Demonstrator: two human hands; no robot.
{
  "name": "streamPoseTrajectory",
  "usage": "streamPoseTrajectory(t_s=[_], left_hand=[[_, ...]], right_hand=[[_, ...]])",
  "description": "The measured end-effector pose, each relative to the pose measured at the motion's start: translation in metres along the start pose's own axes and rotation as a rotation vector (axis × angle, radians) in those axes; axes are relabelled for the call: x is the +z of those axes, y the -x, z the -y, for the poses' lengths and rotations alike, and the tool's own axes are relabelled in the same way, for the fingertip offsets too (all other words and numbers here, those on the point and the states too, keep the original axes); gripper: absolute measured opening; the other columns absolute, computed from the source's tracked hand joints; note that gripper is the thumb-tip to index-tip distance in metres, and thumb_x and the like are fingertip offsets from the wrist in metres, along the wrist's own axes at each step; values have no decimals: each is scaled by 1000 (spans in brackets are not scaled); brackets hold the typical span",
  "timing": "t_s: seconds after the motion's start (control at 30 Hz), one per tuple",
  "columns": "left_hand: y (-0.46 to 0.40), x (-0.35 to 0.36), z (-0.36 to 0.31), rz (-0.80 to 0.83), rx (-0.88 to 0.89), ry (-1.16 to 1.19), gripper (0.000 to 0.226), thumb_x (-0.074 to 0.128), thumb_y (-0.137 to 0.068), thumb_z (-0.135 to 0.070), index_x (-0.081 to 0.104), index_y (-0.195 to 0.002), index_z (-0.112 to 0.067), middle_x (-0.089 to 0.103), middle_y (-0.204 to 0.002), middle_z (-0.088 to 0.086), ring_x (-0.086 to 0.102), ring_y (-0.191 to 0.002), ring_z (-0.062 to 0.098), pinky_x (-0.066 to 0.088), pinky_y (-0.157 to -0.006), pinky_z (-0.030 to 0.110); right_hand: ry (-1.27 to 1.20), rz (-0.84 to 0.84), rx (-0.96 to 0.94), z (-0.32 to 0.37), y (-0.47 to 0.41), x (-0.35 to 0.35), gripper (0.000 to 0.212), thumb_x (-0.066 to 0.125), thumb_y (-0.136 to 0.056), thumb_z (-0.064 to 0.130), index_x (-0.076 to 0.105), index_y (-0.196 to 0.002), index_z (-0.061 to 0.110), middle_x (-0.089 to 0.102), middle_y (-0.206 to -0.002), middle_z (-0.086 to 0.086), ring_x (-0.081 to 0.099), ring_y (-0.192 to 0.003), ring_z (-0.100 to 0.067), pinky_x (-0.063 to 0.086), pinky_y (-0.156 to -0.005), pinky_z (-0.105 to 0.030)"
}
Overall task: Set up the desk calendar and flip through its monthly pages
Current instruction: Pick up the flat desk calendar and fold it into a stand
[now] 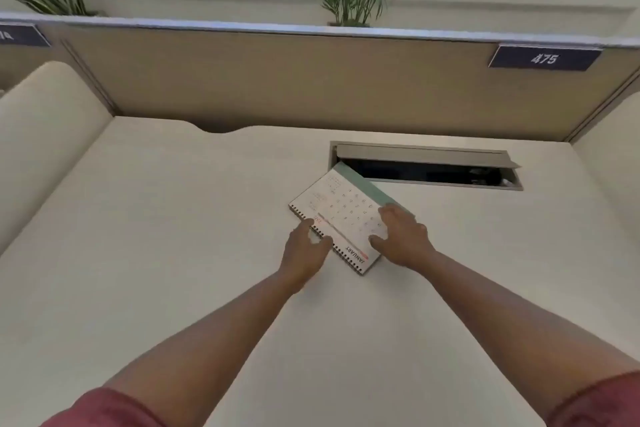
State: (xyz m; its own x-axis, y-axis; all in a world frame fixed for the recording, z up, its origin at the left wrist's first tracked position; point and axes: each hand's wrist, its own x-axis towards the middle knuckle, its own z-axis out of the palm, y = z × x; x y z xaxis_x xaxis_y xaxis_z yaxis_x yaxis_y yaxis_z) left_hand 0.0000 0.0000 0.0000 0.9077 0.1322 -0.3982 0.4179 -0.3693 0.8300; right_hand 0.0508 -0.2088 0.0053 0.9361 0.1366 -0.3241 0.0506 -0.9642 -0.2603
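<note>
A white spiral-bound desk calendar (341, 208) lies flat and skewed on the cream desk (156, 236), its JANUARY page up and its wire binding toward me. A green strip runs along its far edge. My left hand (304, 253) pinches the binding edge near the middle, thumb and fingers closed on it. My right hand (401, 236) rests spread on the page's right part, fingers over the right edge, pressing it down.
Just behind the calendar a cable hatch (429, 166) in the desk stands open with a dark slot. A tan partition (277, 80) with a plate reading 475 (544, 59) closes the back. Curved cream side panels stand left and right. Plants rise behind.
</note>
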Motion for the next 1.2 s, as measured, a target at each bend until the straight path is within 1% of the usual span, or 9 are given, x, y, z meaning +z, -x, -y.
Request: streamPoseTrajectory(t_s=[0.2, 0.3, 0.43, 0.53, 0.67, 0.77, 0.9, 1.07, 1.2], left_hand=[[-5, 11, 14, -129, -140, 260, 59, 64, -98, -23, 42, -152, -16, 51, -147, -1, 51, -126, 13, 41, -101, 29], [-9, 11, 12, -163, -182, 331, 50, 61, -99, -16, 47, -148, -16, 55, -129, -6, 55, -114, 12, 42, -90, 23], [-12, 12, 7, -185, -205, 387, 30, 57, -96, -6, 63, -120, -23, 69, -108, -15, 63, -93, -1, 45, -72, 16], [-12, 11, 3, -194, -216, 436, 31, 55, -94, -4, 64, -114, -26, 71, -110, -12, 65, -92, -2, 46, -70, 15], [-12, 11, 3, -164, -233, 478, 26, 53, -93, -1, 68, -105, -19, 74, -102, -9, 65, -80, 6, 47, -70, 17], [-14, 7, 2, -123, -263, 490, 12, 53, -88, -3, 61, -91, -13, 63, -87, 2, 48, -78, 19, 39, -68, 27], [-23, -4, -5, -79, -337, 527, 20, 52, -89, -1, 54, -75, -15, 60, -76, 3, 44, -67, 19, 36, -63, 29], [-27, -13, -14, 23, -366, 585, 33, 46, -94, 1, 71, -106, -16, 79, -108, 8, 70, -85, 23, 55, -78, 36], [-22, -14, -25, 105, -243, 473, 57, 45, -92, 1, 53, -134, -37, 75, -121, -2, 72, -100, 24, 58, -81, 41]], right_hand=[[-201, -97, 159, -7, -30, 8, 57, 65, -87, 44, 50, -134, 14, 51, -134, -3, 50, -129, -28, 43, -99, -48], [-256, -114, 215, -9, -38, 11, 51, 67, -83, 46, 54, -123, 17, 55, -124, 0, 55, -119, -28, 45, -96, -48], [-292, -122, 314, -10, -43, 13, 37, 65, -80, 49, 56, -101, 20, 59, -114, -2, 58, -105, -31, 45, -88, -45], [-358, -129, 366, -10, -41, 13, 30, 64, -78, 47, 58, -89, 20, 61, -102, -2, 59, -92, -29, 42, -81, -42], [-384, -112, 375, -13, -34, 11, 27, 64, -78, 45, 60, -90, 21, 62, -100, -2, 61, -89, -28, 40, -77, -40], [-445, -113, 374, -15, -30, 9, 28, 68, -78, 42, 62, -98, 23, 64, -100, 1, 63, -89, -27, 47, -80, -41], [-652, -76, 365, -19, -24, 7, 30, 72, -84, 41, 60, -95, 17, 69, -99, -2, 66, -89, -26, 52, -74, -40], [-847, 66, 377, -26, -9, 4, 35, 75, -90, 42, 56, -84, 13, 72, -102, -7, 65, -85, -22, 48, -66, -32], [-1012, 128, 418, -24, 0, 6, 43, 66, -94, 52, 66, -104, 11, 76, -106, -4, 72, -94, -24, 58, -75, -37]])
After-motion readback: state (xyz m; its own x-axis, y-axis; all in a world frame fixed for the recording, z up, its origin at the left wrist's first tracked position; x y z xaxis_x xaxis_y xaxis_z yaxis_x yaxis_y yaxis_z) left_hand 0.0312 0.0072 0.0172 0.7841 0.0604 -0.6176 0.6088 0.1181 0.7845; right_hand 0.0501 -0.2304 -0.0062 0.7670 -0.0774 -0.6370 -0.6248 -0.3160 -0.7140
